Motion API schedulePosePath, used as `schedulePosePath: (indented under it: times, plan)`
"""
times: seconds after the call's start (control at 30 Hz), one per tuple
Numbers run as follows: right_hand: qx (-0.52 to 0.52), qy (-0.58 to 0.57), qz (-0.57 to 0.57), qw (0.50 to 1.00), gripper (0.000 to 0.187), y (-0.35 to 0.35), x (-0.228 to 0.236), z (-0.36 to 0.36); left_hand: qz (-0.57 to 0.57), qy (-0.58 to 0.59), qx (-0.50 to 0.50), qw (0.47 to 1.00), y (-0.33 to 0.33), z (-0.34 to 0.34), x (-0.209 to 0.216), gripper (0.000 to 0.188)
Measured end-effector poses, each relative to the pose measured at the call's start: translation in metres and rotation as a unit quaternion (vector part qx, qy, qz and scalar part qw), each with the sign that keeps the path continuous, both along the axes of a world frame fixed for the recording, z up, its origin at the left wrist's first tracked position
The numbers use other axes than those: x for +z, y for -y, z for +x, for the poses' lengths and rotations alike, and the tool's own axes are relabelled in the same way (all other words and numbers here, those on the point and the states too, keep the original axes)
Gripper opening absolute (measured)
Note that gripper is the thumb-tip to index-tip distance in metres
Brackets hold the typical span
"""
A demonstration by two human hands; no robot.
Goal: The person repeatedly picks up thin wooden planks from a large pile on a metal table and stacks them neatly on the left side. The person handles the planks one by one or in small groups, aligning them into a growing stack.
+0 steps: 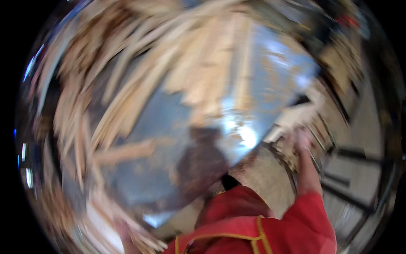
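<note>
Motion blur smears the whole picture. My right hand [300, 139], at the end of a bare forearm, reaches out to the right over a stack of wooden strips [292, 157] beside the table's edge. It touches or hovers at the stack; its fingers are too smeared to read. Low on the left, my left hand [123, 232] is beside pale wooden strips [102, 224]. Whether it grips them cannot be made out. Ahead of me, many long wooden strips [209, 76] lie fanned over a grey metal tabletop [156, 186].
A single short wooden piece [124, 153] lies apart on the tabletop. More strips pile up at the left [78, 114]. To the right stands a dark metal frame [347, 197] on the grey floor [368, 127]. Sawdust-like bits [275, 78] dot the tabletop's far right.
</note>
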State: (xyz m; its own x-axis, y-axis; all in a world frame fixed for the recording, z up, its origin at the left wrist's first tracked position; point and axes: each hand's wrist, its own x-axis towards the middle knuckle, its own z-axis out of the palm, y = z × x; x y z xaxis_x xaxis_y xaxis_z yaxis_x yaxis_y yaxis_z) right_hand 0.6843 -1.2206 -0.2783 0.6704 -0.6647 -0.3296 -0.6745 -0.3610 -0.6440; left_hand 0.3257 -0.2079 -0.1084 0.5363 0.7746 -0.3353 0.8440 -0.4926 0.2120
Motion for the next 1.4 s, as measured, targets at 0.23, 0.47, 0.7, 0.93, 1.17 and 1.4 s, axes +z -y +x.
schedulePosePath:
  times: [0.23,0.47,0.7,0.93,1.17,1.4]
  plan:
    - [0.041,0.128,0.244,0.96,0.066,-0.042,0.058,0.028,0.186,-0.045,0.04,0.981,0.066,0.033,0.046,0.03]
    - [0.236,0.242,0.212,0.917,0.057,-0.295,0.207,0.024,0.136,-0.051,0.093,0.985,0.077,0.022,0.073,0.032]
    - [0.494,-0.171,0.537,0.662,0.065,-0.598,0.221,-0.122,0.103,-0.058,0.075,0.99,0.093,-0.003,0.057,0.068]
    - [0.509,-0.304,0.483,0.644,0.081,-0.743,0.168,-0.184,-0.022,0.25,0.131,0.959,0.121,-0.098,0.072,0.058]
    - [0.373,-0.297,0.572,0.668,0.082,-0.806,0.14,-0.224,0.056,0.162,0.157,0.973,0.047,-0.127,0.123,0.058]
    - [0.516,-0.375,0.652,0.41,0.053,-0.836,0.179,-0.227,0.084,0.037,0.181,0.979,0.035,-0.123,0.086,0.059]
